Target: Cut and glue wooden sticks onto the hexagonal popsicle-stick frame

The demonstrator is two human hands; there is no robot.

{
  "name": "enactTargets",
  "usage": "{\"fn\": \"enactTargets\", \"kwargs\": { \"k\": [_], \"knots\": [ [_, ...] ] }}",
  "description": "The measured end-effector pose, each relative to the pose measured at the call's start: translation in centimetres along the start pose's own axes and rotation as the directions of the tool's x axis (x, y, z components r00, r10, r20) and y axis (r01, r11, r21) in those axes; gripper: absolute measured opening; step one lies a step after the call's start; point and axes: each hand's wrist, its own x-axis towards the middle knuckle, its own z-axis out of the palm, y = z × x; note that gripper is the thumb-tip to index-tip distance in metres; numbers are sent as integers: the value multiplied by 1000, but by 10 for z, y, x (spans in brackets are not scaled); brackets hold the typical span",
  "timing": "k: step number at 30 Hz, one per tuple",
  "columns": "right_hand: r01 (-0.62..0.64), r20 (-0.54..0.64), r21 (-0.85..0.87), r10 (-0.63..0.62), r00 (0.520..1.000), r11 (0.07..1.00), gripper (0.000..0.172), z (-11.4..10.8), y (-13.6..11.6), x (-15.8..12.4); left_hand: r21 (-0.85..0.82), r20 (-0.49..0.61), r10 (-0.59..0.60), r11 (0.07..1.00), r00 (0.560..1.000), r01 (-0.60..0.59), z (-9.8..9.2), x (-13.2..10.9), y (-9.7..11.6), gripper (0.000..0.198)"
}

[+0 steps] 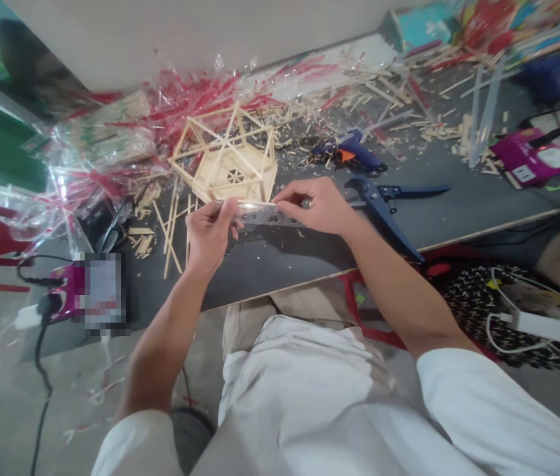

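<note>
In front of me, my left hand [211, 231] and my right hand [312, 205] are both closed in a pinch at the near side of a frame of wooden sticks. Between their fingertips runs a thin pale wooden stick [252, 203]. Just under it shows a see-through stencil ruler [264, 217] with cut-out shapes; whether my fingers also grip the ruler, I cannot tell. The many-sided wooden stick frame [270, 173] stands right behind my hands, with spokes on top and a patterned base inside.
Blue cutters [383, 205] lie right of my right hand. A blue glue gun [356, 149] is behind them. Red and clear plastic wrappers [200, 96] and stick scraps crowd the back. Loose sticks [166, 241] lie left. Purple power strips [532, 155] with cords sit at both sides.
</note>
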Motion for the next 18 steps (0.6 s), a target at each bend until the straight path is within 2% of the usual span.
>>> {"fn": "enactTargets", "kwargs": {
  "k": [7,11,18],
  "knots": [
    [21,-42,-29,-22,999,999,17,11,0,2,33,-5,-15,999,1000,15,-1,1,-3,48],
    [-25,-95,-41,21,995,999,14,21,-5,2,38,-12,-13,999,1000,14,0,1,-2,51],
    [-60,-270,-119,26,963,991,10,41,-17,-6,49,1,-5,999,1000,5,-1,1,-4,48]
  ]
}}
